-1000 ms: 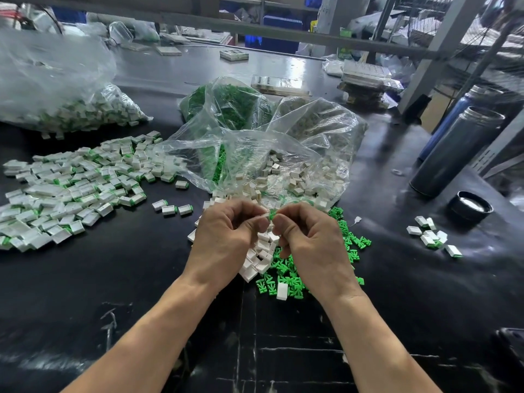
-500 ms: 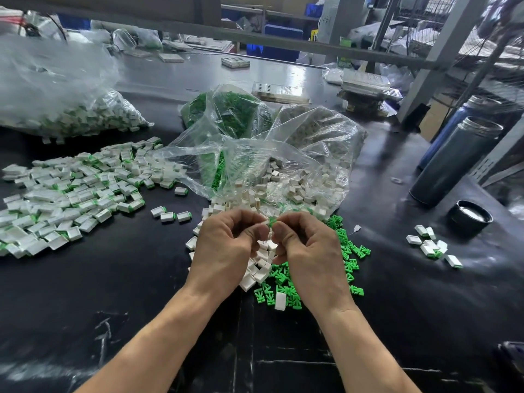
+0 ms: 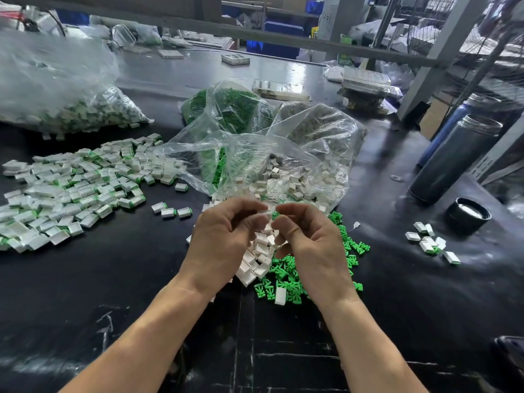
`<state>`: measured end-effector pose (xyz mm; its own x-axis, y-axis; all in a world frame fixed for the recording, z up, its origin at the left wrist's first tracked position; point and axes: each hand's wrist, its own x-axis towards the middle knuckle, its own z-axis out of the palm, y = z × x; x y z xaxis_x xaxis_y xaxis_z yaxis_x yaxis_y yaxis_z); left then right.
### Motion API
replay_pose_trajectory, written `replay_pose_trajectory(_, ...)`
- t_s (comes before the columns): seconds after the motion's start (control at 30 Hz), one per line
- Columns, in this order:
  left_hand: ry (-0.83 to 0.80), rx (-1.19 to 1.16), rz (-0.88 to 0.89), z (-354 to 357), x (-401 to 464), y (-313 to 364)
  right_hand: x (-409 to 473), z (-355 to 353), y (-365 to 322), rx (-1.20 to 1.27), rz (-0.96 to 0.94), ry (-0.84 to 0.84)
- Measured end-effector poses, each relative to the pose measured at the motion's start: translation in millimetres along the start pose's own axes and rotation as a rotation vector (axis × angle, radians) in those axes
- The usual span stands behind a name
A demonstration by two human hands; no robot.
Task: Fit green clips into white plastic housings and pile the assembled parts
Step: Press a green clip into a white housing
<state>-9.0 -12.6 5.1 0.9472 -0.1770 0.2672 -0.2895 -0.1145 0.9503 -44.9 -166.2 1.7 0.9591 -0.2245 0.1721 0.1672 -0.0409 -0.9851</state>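
Mid-batch: many parts finished, plenty of loose clips and housings left.

On the bench (image 3: 85,293), from the left: one sealed bag of assembled parts (image 3: 71,109), one broad pile of finished parts (image 3: 73,191) too many to count, and three strays (image 3: 171,210) beside it. The left hand (image 3: 224,245) pinches a white housing (image 3: 265,212); the right hand (image 3: 309,245) has its grip clenched at a green clip (image 3: 274,215) against it. Below lie loose housings (image 3: 256,259) and loose clips (image 3: 286,276). Far right, about eight assembled parts (image 3: 431,242).
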Motion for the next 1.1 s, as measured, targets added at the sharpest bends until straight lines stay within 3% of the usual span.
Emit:
replay_pose_trajectory(0.43,-0.021,-0.153,-0.042,3.4,2.3,-2.4,1.9,-1.0,3.2,-0.059,-0.063,0.013)
replay_pose_trajectory(1.1,0.008,-0.091,-0.074,5.6,0.4,3.5,-0.6,-0.5,0.8,-0.332,-0.189,0.029)
